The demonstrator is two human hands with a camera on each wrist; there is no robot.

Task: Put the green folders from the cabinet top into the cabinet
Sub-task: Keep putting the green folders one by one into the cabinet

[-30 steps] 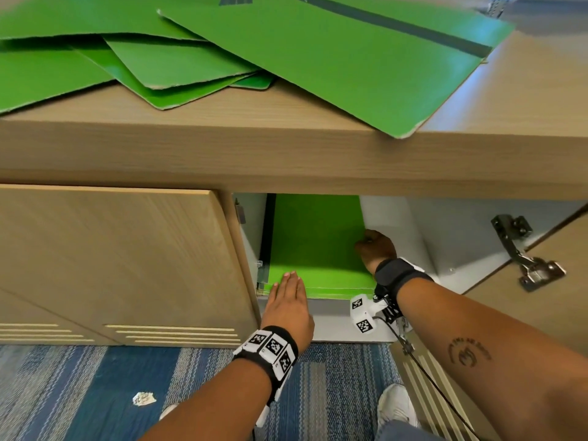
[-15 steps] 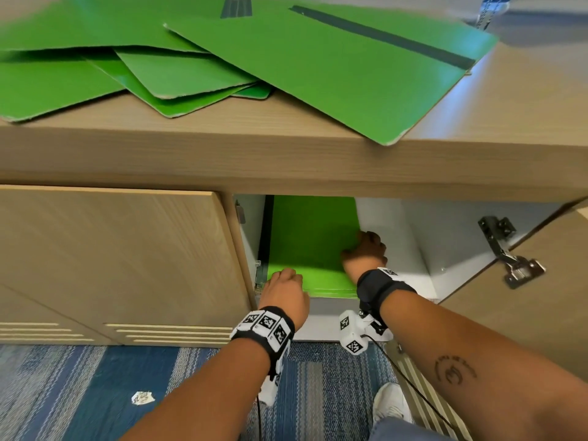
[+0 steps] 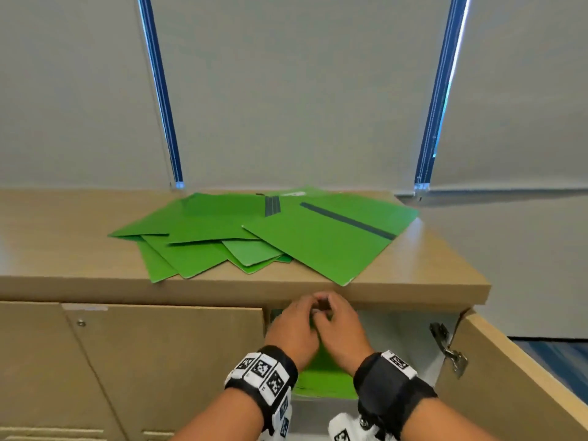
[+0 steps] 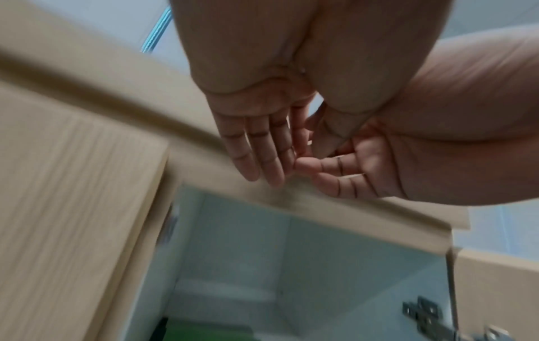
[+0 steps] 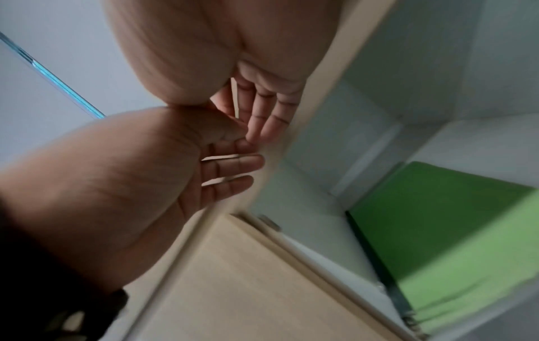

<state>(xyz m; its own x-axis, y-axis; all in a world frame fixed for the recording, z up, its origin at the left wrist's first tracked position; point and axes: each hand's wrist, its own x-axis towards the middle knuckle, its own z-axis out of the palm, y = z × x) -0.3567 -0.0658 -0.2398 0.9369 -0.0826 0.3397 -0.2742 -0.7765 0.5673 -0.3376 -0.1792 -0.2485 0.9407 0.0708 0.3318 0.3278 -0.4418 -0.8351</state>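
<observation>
The left hand (image 3: 294,329) and the right hand (image 3: 342,329) are raised side by side just in front of the near edge of the light wooden cabinet top (image 3: 445,268), their fingertips close together and possibly touching. In the left wrist view the left hand's fingers (image 4: 262,147) are straight and relaxed, holding nothing; in the right wrist view the right hand's fingers (image 5: 265,110) are likewise extended and empty. Each wrist wears a black band with square black-and-white markers.

A loose, overlapping spread of flat green card folders (image 3: 203,230) lies on the cabinet top, a little left of centre. The largest one, a green folder with a dark strip across it (image 3: 324,243), lies on the right of the spread, its near corner jutting slightly over the edge. Below, the open compartment with pale grey inner walls (image 5: 393,69) holds a stack of green folders lying flat (image 3: 321,377), partly hidden behind the hands in the head view. The wooden cabinet door (image 3: 515,386) stands open on the right, a metal hinge (image 3: 448,348) on its inner face; to the left a closed wooden door (image 3: 165,370). Behind the cabinet hang grey blinds (image 3: 302,84)
</observation>
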